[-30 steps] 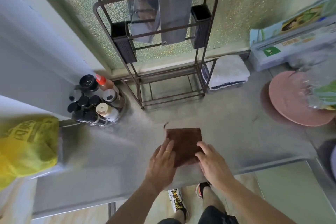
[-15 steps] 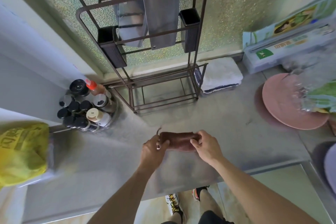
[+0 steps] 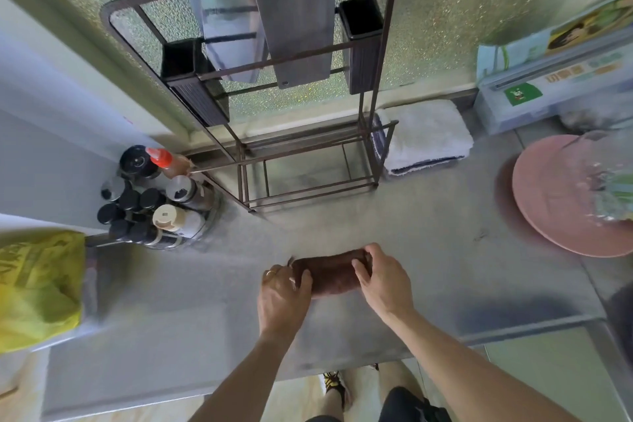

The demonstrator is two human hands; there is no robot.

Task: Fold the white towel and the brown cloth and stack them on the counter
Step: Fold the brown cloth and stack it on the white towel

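The brown cloth (image 3: pixel 330 272) is folded into a short thick bundle at the middle of the grey counter (image 3: pixel 428 233). My left hand (image 3: pixel 282 298) grips its left end and my right hand (image 3: pixel 383 279) grips its right end. Whether the bundle rests on the counter or hangs just above it I cannot tell. The white towel (image 3: pixel 424 134) lies folded at the back of the counter, against the wall and just right of the rack.
A brown wire rack (image 3: pixel 301 161) with cleavers stands at the back. Several spice bottles (image 3: pixel 154 202) cluster at the left, beside a yellow bag (image 3: pixel 37 288). A pink round board (image 3: pixel 565 195) and boxes (image 3: pixel 548 82) sit at the right.
The cloth lay flat as a square under both hands a second ago. It has since been folded over into a narrow bundle, gripped at both ends.
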